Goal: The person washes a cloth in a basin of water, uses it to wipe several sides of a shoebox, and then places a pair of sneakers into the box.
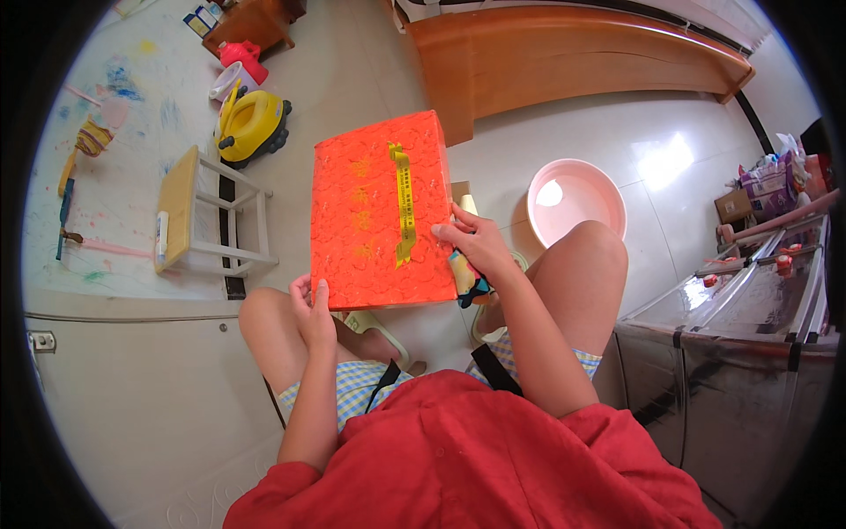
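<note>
I hold a flat red box (366, 220) with a gold pattern and a yellow ribbon strip down its front, upright above my knees. My left hand (313, 309) grips its lower left corner, thumb on the front. My right hand (476, 242) grips its right edge, fingers on the front. Just behind the right hand, a small colourful toy figure (467, 280) peeks out beside the box; I cannot tell if the hand holds it.
A pink basin (577, 198) sits on the tiled floor past my right knee. A small wooden stool (207, 216) and a yellow ride-on toy (251, 123) stand at left. A wooden bed frame (573, 53) spans the back. Clear plastic storage bins (749, 300) line the right.
</note>
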Available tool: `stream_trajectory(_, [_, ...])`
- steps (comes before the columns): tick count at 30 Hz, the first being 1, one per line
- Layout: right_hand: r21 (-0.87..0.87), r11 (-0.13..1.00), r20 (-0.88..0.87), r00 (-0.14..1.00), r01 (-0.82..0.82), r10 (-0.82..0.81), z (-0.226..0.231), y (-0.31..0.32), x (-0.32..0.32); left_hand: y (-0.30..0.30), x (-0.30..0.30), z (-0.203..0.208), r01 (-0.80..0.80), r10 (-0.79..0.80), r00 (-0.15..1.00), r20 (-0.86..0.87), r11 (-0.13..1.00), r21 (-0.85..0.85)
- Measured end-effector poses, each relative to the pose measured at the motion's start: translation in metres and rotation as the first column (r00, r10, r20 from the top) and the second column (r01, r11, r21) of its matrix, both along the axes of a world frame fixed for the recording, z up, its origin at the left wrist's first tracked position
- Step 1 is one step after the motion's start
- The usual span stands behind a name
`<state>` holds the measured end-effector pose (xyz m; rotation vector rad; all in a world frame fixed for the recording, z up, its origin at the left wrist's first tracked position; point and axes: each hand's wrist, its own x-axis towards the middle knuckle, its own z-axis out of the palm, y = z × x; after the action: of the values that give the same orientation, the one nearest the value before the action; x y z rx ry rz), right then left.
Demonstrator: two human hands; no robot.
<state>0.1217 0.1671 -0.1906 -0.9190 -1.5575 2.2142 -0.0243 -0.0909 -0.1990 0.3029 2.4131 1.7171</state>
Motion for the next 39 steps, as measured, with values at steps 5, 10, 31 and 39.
stream_trajectory(5, [-0.051,0.998,0.002,1.0,-0.03,0.03,0.01,0.004,-0.005,0.009,-0.004,0.009,-0.028,0.002,0.989,0.145,0.983,0.179])
stream_trajectory(10, [0.016,0.995,-0.024,0.995,0.1,-0.1,-0.014,-0.006,0.0,0.001,-0.003,0.0,-0.153,-0.042,0.89,0.455,0.911,0.383])
stream_trajectory(31, [-0.223,0.968,0.183,0.981,0.111,-0.07,-0.069,0.007,-0.027,-0.019,-0.048,0.004,0.044,-0.397,0.644,0.654,0.873,0.486])
stream_trajectory(39, [-0.189,0.975,0.259,0.963,0.119,-0.067,-0.045,0.004,-0.023,0.014,-0.05,0.027,0.242,-0.356,0.688,0.633,0.934,0.262])
